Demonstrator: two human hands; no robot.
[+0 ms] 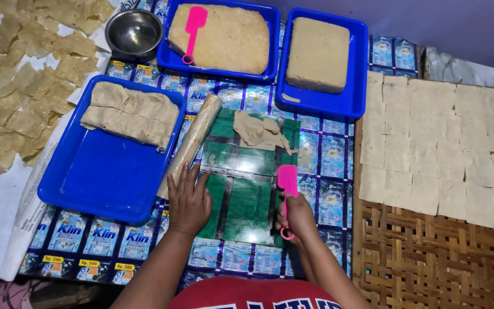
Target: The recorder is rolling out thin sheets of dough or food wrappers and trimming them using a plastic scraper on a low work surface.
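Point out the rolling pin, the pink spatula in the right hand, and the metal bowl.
rolling pin (192,140): head view, middle of its shaft.
pink spatula (287,179): head view, flat blade above the right hand (297,216).
metal bowl (134,33): head view, inside bottom.

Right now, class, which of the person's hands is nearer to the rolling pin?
Left. The left hand lies flat with fingertips beside the rolling pin; the right hand is farther right, holding a pink spatula.

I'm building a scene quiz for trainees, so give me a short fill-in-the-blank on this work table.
1. The right hand holds a ____ spatula.
2. The left hand rests flat beside the ____ pin.
3. The metal bowl looks ____.

Missing words: pink; rolling; empty
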